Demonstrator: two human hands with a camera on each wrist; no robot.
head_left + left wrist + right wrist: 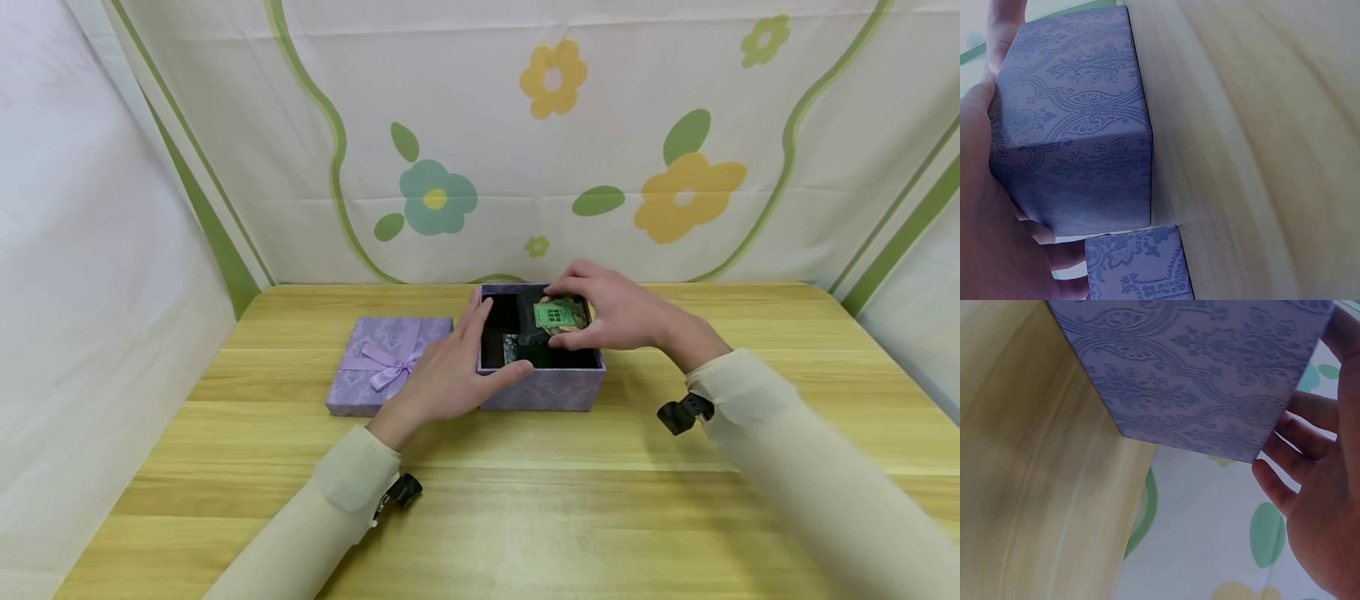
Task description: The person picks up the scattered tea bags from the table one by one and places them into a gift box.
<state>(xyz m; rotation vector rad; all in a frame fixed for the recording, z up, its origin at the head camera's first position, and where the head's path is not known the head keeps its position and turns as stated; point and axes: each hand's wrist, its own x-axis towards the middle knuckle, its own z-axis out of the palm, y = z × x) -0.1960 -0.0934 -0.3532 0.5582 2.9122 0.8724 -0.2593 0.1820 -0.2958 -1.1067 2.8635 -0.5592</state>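
A purple patterned gift box (536,390) stands uncovered, its dark inside showing. My left hand (450,372) rests on the box's left side, fingers spread along that wall and thumb laid across the front rim. Over the right half of the box, my right hand (618,310) holds a small dark packet with a green label (558,313) between thumb and fingers. The packet's lower part is hidden inside the box. Also in the box, near the front, lies a dark green patterned piece (512,347). In the right wrist view, the box wall hides what the right hand holds.
Left of the box lies its purple lid (360,385) with a ribbon bow, close to the left hand. Everything stands on a wooden table (525,517). A white cloth with printed flowers (480,100) hangs behind the table's far edge.
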